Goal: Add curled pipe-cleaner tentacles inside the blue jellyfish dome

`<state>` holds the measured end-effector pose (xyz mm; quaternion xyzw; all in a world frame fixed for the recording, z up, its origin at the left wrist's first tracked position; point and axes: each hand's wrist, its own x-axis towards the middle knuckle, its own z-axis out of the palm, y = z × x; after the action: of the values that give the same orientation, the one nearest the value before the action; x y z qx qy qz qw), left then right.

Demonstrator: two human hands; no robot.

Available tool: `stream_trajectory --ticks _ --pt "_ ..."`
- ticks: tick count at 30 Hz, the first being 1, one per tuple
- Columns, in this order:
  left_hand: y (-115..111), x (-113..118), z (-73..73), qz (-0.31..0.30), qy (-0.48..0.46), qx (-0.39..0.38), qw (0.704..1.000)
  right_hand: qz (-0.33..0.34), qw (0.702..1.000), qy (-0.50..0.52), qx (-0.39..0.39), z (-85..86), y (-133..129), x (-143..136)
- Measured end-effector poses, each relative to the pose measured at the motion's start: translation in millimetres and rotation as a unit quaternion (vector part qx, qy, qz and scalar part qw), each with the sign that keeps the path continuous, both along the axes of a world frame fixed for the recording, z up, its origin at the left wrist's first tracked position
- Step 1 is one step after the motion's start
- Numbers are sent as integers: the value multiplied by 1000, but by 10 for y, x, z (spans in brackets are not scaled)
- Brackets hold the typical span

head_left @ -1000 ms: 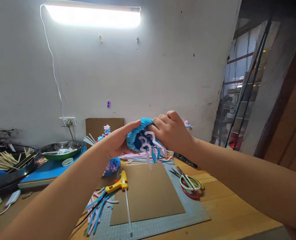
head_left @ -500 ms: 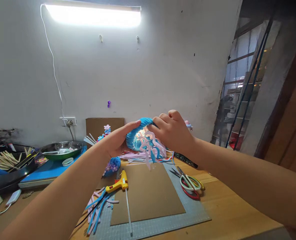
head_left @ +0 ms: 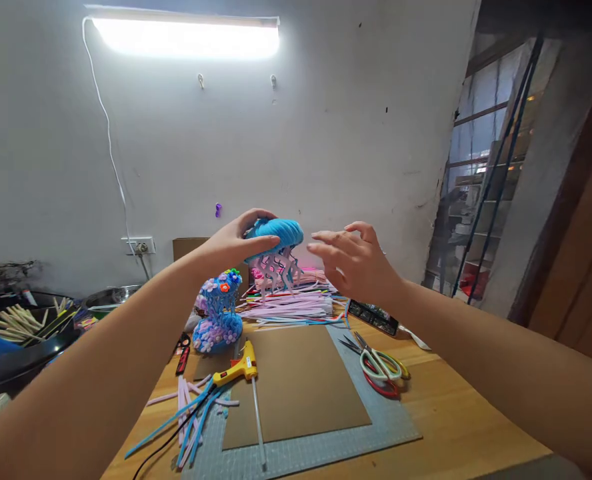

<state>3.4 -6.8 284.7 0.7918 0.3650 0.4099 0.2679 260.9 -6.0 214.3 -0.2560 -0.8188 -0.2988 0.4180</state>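
My left hand [head_left: 249, 240] holds up a blue pipe-cleaner jellyfish [head_left: 282, 233] by its domed cap, thumb in front and fingers over the top. Curly pink and blue tentacles [head_left: 276, 268] hang beneath the cap. To its right, my right hand [head_left: 351, 259] is raised with fingers apart, a small gap from the jellyfish, and holds nothing. A yellow glue gun [head_left: 239, 368] with a clear glue stick lies on the brown cardboard sheet [head_left: 301, 387] below. Behind the hands is a pile of pink and white pipe cleaners [head_left: 291, 307].
Scissors [head_left: 379, 367] with white and red handles lie right of the cardboard on a grey cutting mat [head_left: 396, 433]. A flower-covered blue ornament [head_left: 219, 313] stands at left, near loose pipe cleaners [head_left: 191, 420]. A black case [head_left: 373, 317] sits behind my right wrist.
The jellyfish has turned from showing its lit hollow underside to cap up, tentacles down. My right hand has let go and moved off it; my left hand has shifted up.
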Motion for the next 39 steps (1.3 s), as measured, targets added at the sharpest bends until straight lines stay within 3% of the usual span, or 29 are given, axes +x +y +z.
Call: stream_trajectory --ticks 3,5,7,11,13,16,21,30,39 --pt "23 -4 117 -24 136 45 989 143 954 159 -212 2 86 -14" --pt "34 23 152 -55 200 51 977 187 928 167 -277 35 165 -54" --pt "41 66 159 -90 209 36 973 229 903 141 -334 72 253 -97" --pt "37 152 145 -144 156 33 977 382 778 136 -481 124 378 -150" --pt "43 169 131 -167 119 48 978 417 746 155 -496 150 392 -161" --pt "89 153 82 -177 40 54 982 411 743 181 -497 198 374 -169" --pt "263 100 -58 -145 -78 51 985 372 751 213 -502 280 394 -168" --pt "504 106 -273 -145 -100 22 984 383 745 211 -504 354 512 -80" --pt "598 95 -282 -159 -105 9 982 422 716 223 -510 314 600 -10"
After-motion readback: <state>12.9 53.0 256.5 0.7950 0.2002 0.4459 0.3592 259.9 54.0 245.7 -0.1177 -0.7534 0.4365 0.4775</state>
